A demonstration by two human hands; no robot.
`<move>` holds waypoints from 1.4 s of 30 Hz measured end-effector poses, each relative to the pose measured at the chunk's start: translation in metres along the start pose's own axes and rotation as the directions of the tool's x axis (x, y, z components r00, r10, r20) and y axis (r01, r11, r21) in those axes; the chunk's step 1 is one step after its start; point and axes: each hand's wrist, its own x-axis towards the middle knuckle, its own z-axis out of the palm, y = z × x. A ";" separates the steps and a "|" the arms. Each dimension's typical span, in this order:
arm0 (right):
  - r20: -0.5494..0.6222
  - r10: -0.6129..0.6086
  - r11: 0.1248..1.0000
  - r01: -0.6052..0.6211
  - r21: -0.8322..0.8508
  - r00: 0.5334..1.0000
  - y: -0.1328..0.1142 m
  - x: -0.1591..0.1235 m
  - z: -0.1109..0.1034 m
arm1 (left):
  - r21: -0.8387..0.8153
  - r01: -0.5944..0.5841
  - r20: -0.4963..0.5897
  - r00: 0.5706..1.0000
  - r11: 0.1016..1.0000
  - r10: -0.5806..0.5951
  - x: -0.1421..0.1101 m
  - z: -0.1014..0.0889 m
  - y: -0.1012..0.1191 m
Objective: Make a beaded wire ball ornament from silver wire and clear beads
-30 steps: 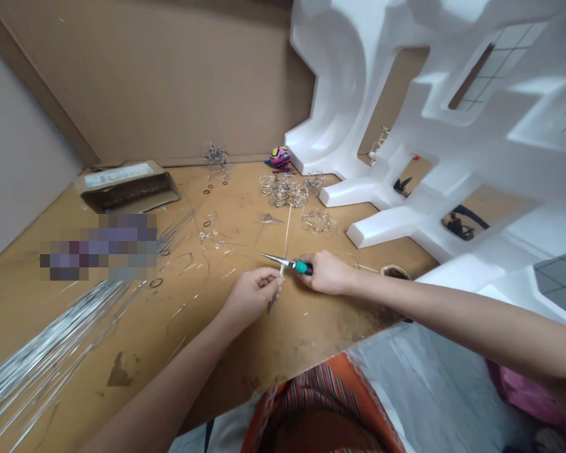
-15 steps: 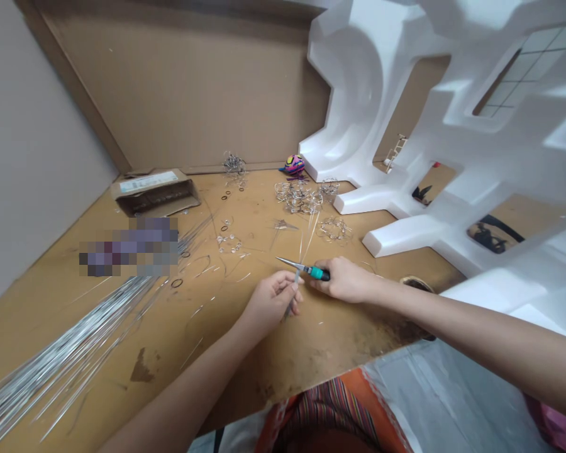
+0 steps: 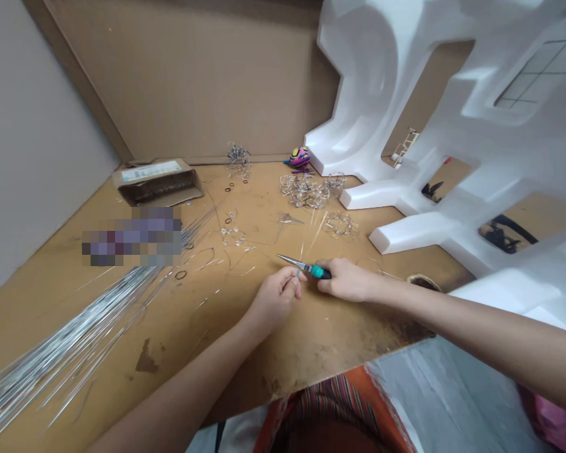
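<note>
My right hand (image 3: 342, 279) is closed around the green and black handle of long-nosed pliers (image 3: 317, 271), whose thin jaws point left. Just below the jaws, my left hand (image 3: 279, 292) pinches thin pieces of wire (image 3: 304, 242) that rise above the fingers. The pliers lie across the wire close to my left fingertips; whether the jaws grip it I cannot tell. Farther back on the table are a pile of bent wire pieces (image 3: 306, 192) and a ring-shaped wire piece (image 3: 340, 224).
A bundle of straight wires (image 3: 85, 330) stretches across the table's left side. Behind it stands an open cardboard box (image 3: 163, 185). Small dark rings and wire scraps lie mid-table. White foam packing (image 3: 358, 113) stands along the right, and a colourful ball-like thing (image 3: 299, 158) sits at the back.
The view has shifted slightly, so the table's things appear a little higher and farther right. Both hands keep nearly the same pose, with the pliers still at the wire.
</note>
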 end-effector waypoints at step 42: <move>0.217 -0.157 0.913 0.057 0.404 0.963 0.003 0.007 -0.018 | -0.512 0.203 0.218 0.971 0.835 -0.102 -0.002 -0.015 0.014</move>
